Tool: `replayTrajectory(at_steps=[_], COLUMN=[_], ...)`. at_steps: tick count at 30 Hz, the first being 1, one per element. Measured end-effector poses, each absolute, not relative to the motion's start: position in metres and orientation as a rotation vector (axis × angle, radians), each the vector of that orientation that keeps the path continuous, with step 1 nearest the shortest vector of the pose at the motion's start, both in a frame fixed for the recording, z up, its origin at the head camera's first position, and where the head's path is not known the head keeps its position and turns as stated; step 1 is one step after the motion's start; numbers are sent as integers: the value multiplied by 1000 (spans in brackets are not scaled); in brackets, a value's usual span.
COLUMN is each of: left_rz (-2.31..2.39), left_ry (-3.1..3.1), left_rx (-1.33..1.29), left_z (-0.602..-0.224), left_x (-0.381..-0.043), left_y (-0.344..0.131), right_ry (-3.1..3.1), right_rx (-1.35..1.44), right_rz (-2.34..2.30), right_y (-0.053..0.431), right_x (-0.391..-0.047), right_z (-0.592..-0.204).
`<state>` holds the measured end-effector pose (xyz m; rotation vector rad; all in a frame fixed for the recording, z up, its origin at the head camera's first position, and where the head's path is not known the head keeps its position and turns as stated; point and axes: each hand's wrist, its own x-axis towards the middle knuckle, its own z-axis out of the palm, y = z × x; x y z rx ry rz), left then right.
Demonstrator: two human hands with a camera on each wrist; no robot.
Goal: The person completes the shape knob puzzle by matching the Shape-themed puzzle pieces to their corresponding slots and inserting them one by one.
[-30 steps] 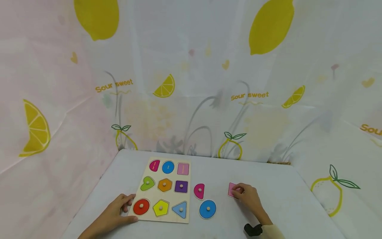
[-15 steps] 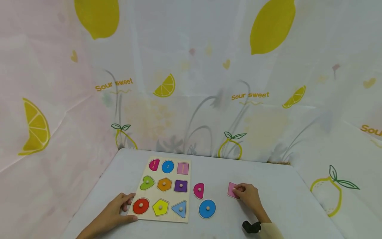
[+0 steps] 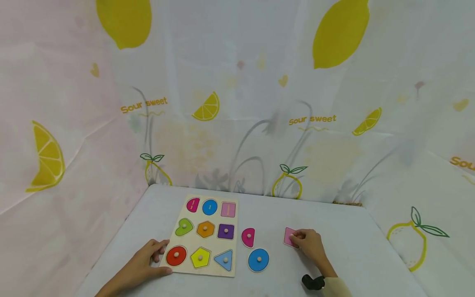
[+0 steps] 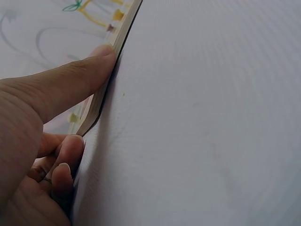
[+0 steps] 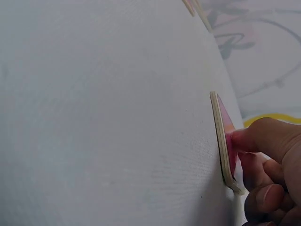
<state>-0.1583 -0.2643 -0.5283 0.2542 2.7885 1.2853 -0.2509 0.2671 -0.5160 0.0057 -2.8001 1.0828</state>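
A wooden knob puzzle board (image 3: pixel 213 243) lies on the white table, with several coloured shapes in its recesses. My left hand (image 3: pixel 144 264) grips the board's near left corner, thumb along the front edge and fingers at the left side; the left wrist view shows the thumb (image 4: pixel 77 80) against the board's edge. To the right of the board, my right hand (image 3: pixel 311 246) pinches the knob of a pink square puzzle piece (image 3: pixel 288 236). In the right wrist view this piece (image 5: pixel 219 127) appears edge-on, low at the table surface; its knob is hidden by the fingers.
Between the board and my right hand lie a magenta half-circle piece (image 3: pixel 248 238) and a blue circle piece (image 3: pixel 258 260), knobs up. The board's top row shows three recesses without knobs. A lemon-print cloth (image 3: pixel 237 144) stands around the table's back and sides.
The view shifts slightly. Both hands, the board and the loose pieces keep practically the same places; my right hand stays on the pink square piece.
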Motion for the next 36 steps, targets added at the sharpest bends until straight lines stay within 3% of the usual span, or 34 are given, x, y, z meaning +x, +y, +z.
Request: replayTrajectory(at_steps=[36], left_rz=[1290], left_ry=[2796], left_rx=[259], left_z=[-529], left_x=[-157], left_y=[-264], right_ry=[-2786], right_rx=[132], right_rz=[1119], right_y=[244], right_x=[-255], right_z=[-510])
